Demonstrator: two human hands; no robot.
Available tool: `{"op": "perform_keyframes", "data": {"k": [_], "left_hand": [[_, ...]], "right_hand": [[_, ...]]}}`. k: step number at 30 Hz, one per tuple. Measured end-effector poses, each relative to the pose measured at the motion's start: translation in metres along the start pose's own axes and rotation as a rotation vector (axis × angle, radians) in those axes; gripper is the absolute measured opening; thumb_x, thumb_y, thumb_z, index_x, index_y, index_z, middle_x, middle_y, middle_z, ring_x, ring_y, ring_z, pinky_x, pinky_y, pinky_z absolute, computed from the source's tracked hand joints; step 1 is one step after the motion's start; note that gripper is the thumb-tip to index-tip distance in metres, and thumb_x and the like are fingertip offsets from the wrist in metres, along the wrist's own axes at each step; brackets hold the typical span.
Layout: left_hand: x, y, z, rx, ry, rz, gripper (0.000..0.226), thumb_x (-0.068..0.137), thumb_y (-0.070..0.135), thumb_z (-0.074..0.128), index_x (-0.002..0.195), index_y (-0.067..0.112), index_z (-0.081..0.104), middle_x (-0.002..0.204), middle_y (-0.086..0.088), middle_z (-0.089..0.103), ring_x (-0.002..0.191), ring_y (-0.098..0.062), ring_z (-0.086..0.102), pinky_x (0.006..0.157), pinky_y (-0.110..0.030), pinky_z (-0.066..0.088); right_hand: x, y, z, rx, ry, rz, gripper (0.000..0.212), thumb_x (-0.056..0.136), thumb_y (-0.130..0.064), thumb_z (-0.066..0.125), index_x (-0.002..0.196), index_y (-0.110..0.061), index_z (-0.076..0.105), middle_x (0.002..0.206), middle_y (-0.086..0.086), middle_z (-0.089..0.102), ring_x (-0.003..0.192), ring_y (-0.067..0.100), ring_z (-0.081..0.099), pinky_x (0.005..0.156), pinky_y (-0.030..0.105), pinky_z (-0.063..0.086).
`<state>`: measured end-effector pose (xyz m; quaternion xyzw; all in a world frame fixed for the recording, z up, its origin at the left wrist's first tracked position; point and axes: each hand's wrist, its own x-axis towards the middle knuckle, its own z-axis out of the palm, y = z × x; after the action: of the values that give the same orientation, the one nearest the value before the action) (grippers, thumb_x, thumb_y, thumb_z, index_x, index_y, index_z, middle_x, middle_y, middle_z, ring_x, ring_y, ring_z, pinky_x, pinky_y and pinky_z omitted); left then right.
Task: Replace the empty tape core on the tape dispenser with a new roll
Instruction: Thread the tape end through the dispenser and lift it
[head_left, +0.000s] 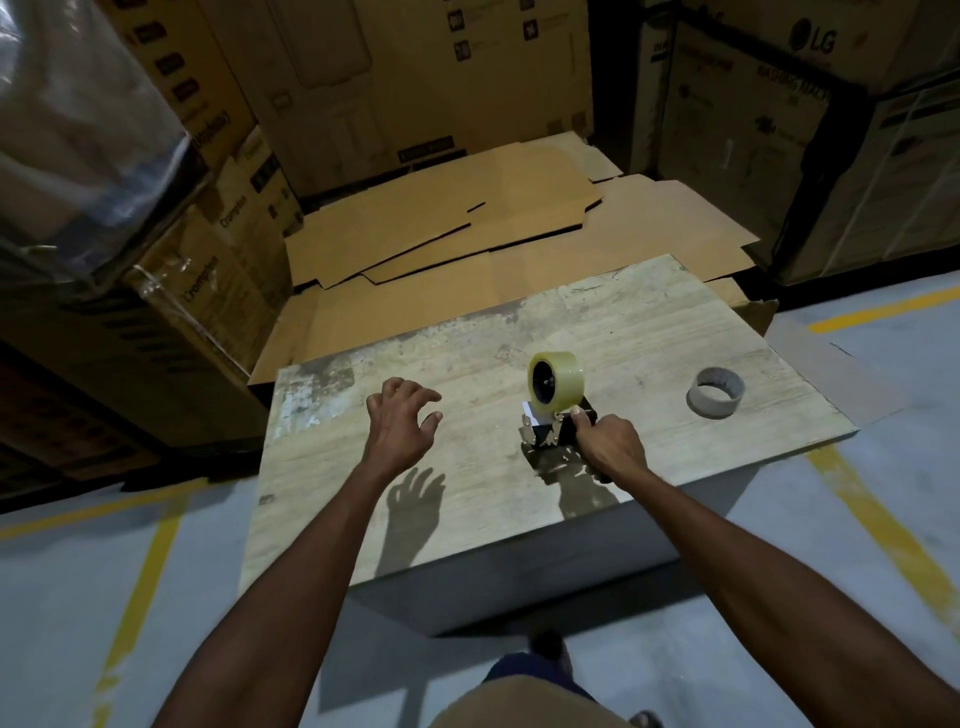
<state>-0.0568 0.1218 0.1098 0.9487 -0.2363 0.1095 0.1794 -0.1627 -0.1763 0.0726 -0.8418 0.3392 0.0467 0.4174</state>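
The right hand (610, 447) is closed around the near end of a black-and-metal hand-held tape dispenser (545, 434), with one digit stretched forward onto the frame just below the roll. The handle itself is hidden under the palm. The left hand (402, 418) hovers to the left, holding nothing, its fingers spread and loosely curled above the table (415, 338). It casts a shadow on the pale, worn top.

A clear, yellowish roll of packing tape (563, 376) sits upright on the dispenser's black hub, at the far end of the tool. The empty grey cardboard tape core (716, 392) lies flat on the table well apart to the right, so the swap looks mostly done.

What seems left is seating the roll and feeding its free end. To do that well, the right hand should hold the dispenser steady against the table. The left hand can then press the roll fully home on the hub, find the tape's loose end and draw it sticky side down through the roller gap toward the toothed blade, keeping fingertips off the teeth. Whether the end is already threaded is not clear from here.

Beyond the table lie flattened brown cardboard sheets (467, 234), with stacked printed cartons (753, 114) behind them
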Motion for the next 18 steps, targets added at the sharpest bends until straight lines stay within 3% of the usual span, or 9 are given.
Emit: {"op": "perform_keyframes", "data": {"k": [4, 7, 10, 12, 14, 16, 18], "left_hand": [[-0.005, -0.007, 0.000, -0.015, -0.022, 0.007, 0.023, 0.095, 0.028, 0.073, 0.117, 0.021, 0.072, 0.115, 0.003, 0.063, 0.130, -0.025, 0.041, 0.095, -0.036, 0.017], [-0.001, -0.010, 0.003, -0.057, -0.030, 0.018, 0.021, 0.099, 0.030, 0.069, 0.117, 0.021, 0.072, 0.115, 0.004, 0.062, 0.130, -0.021, 0.039, 0.095, -0.033, 0.015], [0.010, -0.004, 0.002, -0.082, -0.043, 0.028, 0.019, 0.104, 0.030, 0.061, 0.115, 0.021, 0.073, 0.111, 0.004, 0.064, 0.125, -0.019, 0.041, 0.092, -0.032, 0.015], [0.019, -0.001, 0.000, -0.108, -0.087, -0.021, 0.022, 0.107, 0.033, 0.055, 0.104, 0.021, 0.073, 0.099, 0.003, 0.067, 0.110, -0.021, 0.050, 0.089, -0.036, 0.022], [0.026, 0.002, -0.004, -0.214, -0.199, -0.141, 0.040, 0.108, 0.042, 0.048, 0.084, 0.017, 0.067, 0.083, -0.003, 0.068, 0.085, -0.026, 0.061, 0.079, -0.044, 0.039], [0.032, 0.007, -0.010, -0.379, -0.316, -0.291, 0.051, 0.108, 0.049, 0.045, 0.088, 0.010, 0.072, 0.082, -0.011, 0.072, 0.077, -0.030, 0.066, 0.074, -0.043, 0.051], [0.035, 0.011, -0.012, -0.527, -0.421, -0.464, 0.056, 0.108, 0.050, 0.044, 0.096, 0.005, 0.075, 0.082, -0.011, 0.073, 0.072, -0.026, 0.065, 0.068, -0.035, 0.048]], "right_hand": [[-0.011, 0.001, 0.002, 0.343, -0.151, 0.136, 0.065, 0.105, -0.055, 0.043, 0.093, 0.004, 0.068, 0.071, 0.019, 0.072, 0.049, 0.028, 0.067, 0.045, 0.030, 0.053], [-0.016, -0.005, -0.002, 0.760, -0.392, 0.275, 0.064, 0.109, -0.049, 0.032, 0.107, 0.006, 0.064, 0.066, 0.017, 0.067, 0.046, 0.024, 0.058, 0.042, 0.027, 0.046], [-0.027, -0.019, -0.016, 0.987, -0.524, 0.330, 0.059, 0.110, -0.046, 0.029, 0.107, 0.003, 0.063, 0.068, 0.013, 0.062, 0.048, 0.019, 0.054, 0.041, 0.024, 0.044], [-0.033, -0.024, -0.019, 0.999, -0.543, 0.284, 0.066, 0.109, -0.053, 0.029, 0.108, 0.003, 0.064, 0.070, 0.013, 0.062, 0.049, 0.020, 0.054, 0.041, 0.026, 0.045], [-0.038, -0.027, -0.018, 0.906, -0.506, 0.196, 0.074, 0.107, -0.062, 0.026, 0.112, 0.001, 0.065, 0.071, 0.014, 0.062, 0.051, 0.021, 0.055, 0.043, 0.028, 0.046], [-0.042, -0.030, -0.016, 0.844, -0.449, 0.127, 0.079, 0.105, -0.066, 0.026, 0.116, 0.001, 0.066, 0.073, 0.015, 0.063, 0.052, 0.022, 0.056, 0.045, 0.029, 0.047], [-0.046, -0.032, -0.015, 0.858, -0.415, 0.082, 0.079, 0.104, -0.067, 0.028, 0.117, 0.000, 0.067, 0.074, 0.014, 0.063, 0.053, 0.022, 0.057, 0.046, 0.029, 0.047]]}}
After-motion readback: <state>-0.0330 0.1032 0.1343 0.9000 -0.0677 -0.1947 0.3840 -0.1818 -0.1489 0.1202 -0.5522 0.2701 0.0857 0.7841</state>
